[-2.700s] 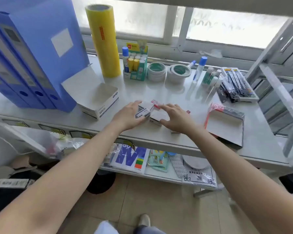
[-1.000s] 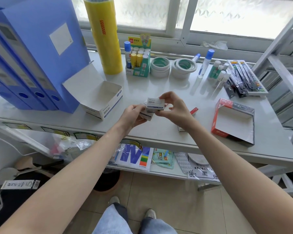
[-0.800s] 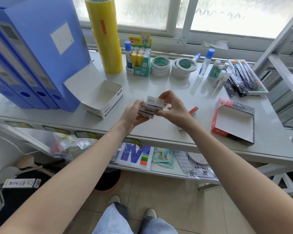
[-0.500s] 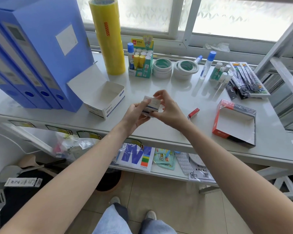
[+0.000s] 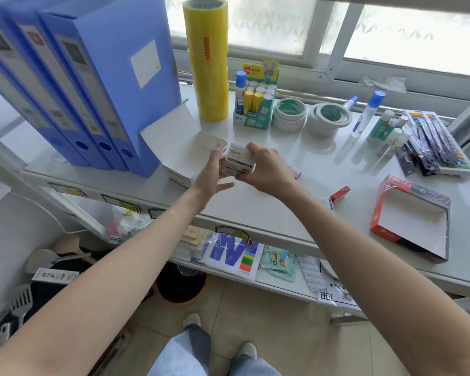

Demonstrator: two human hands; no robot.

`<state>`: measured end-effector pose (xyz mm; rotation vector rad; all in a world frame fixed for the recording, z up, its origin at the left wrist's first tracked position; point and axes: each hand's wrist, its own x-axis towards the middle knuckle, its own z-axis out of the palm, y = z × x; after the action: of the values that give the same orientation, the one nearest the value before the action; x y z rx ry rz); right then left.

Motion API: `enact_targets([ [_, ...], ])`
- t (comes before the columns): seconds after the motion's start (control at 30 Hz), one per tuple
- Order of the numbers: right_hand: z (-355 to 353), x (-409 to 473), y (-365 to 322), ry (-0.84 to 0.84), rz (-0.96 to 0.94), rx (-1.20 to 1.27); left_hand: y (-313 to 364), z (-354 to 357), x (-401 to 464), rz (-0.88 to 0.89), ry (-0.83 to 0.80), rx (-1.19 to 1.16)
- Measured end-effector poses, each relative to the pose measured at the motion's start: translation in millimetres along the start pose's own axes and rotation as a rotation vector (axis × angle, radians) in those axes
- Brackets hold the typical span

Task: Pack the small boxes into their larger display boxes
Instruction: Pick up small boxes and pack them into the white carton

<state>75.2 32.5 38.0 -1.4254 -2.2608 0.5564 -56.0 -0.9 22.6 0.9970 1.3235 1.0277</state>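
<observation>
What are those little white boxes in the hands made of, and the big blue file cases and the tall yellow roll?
The small white boxes look like thin printed cardboard: matte faces, crisp folded edges. The blue file cases seem to be semi-glossy plastic, smooth with moulded finger holes. The yellow roll appears to be stacked rolls of translucent plastic tape, shiny and ringed. Both hands, left hand and right hand, hold the boxes.

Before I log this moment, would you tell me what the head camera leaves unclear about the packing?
- Small white boxes: their count; the right hand and left hand cover the stack's sides.
- White display box: its inside; the left hand and near wall hide it.
- Small red box: its print is too small to read.
- Red display box: its near inside corner lies behind its wall.
</observation>
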Motion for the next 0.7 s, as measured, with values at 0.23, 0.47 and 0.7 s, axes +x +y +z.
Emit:
enact_targets([
  [0.23,1.3,19.5,-2.3,0.023,0.045,0.04,-18.0,-49.0,20.3,0.242,0.23,1.049],
  [0.47,3.7,28.5,-2.8,0.022,0.052,0.031,-32.8,-62.8,29.8,0.324,0.122,1.423],
  [0.7,12.8,43.2,-5.8,-0.007,0.044,0.033,-40.5,-62.4,20.7,0.517,-0.048,1.302],
])
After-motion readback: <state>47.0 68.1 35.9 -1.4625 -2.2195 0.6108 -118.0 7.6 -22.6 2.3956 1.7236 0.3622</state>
